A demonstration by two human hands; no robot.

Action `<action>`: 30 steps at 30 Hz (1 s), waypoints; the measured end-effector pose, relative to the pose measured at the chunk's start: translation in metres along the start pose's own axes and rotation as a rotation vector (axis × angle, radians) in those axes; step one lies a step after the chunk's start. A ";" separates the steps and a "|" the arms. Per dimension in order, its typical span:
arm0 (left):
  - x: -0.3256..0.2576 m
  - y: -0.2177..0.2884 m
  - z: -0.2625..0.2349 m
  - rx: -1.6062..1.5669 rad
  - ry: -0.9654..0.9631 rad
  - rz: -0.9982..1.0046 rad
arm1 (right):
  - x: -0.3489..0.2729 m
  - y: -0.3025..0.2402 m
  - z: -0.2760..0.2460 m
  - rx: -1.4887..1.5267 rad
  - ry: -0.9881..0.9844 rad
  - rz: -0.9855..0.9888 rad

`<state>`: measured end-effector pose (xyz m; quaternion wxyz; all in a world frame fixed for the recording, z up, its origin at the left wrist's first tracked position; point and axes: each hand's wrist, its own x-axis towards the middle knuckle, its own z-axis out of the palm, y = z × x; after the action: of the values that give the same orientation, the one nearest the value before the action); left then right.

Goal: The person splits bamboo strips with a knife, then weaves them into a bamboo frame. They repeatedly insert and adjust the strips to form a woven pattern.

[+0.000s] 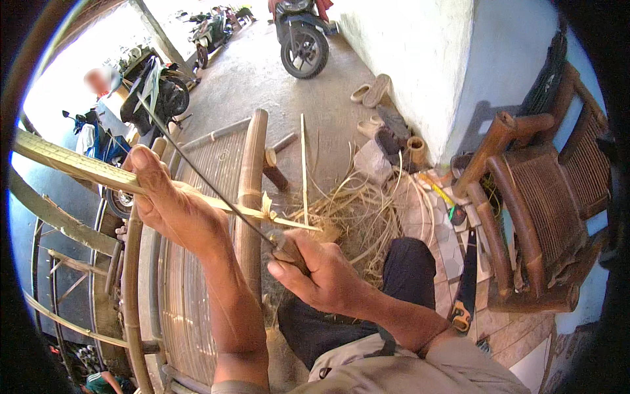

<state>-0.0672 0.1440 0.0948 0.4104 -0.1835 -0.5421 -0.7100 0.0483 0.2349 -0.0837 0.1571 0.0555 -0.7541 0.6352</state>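
My left hand [177,207] is closed round a long pale bamboo strip [72,164], thumb along its top. The strip slants from the far left down to a thin end in front of my right hand. A small curled shaving [267,206] stands up from it near that end. My right hand [325,276] grips the wooden handle [287,252] of a knife. Its long, narrow dark blade [193,167] points up and left, crossing the strip between my hands. Whether the edge touches the strip, I cannot tell.
A bamboo bench [187,289] stands under my left arm. Shavings [367,220] heap on the floor ahead of my knee. At right are a handsaw [468,269] and a bamboo chair [538,217]. Shoes [377,90] line the wall. A motorcycle [302,46] and another person [108,98] are farther off.
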 end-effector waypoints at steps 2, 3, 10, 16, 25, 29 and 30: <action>-0.002 -0.001 -0.004 0.117 0.048 -0.005 | 0.005 0.009 0.005 -0.140 0.062 0.033; 0.000 -0.002 -0.006 0.146 0.065 0.013 | 0.007 0.012 0.005 -0.121 -0.038 0.357; 0.012 -0.011 -0.024 0.015 -0.011 0.210 | -0.020 -0.003 0.013 -0.008 0.011 -0.081; 0.007 -0.004 -0.030 0.020 -0.029 0.226 | 0.007 -0.005 0.017 0.032 -0.076 0.333; 0.004 -0.003 -0.029 0.069 0.018 0.240 | -0.005 -0.013 0.013 -0.083 -0.072 0.149; 0.009 -0.004 -0.036 0.071 -0.008 0.279 | 0.004 0.017 0.028 -0.108 -0.025 0.175; 0.007 -0.004 -0.039 0.102 -0.002 0.272 | -0.001 0.022 0.032 -0.074 -0.073 0.192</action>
<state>-0.0673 0.1055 0.0833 0.5111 -0.2347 -0.5480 -0.6192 0.0377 0.2077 -0.1097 0.0699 0.0000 -0.7841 0.6167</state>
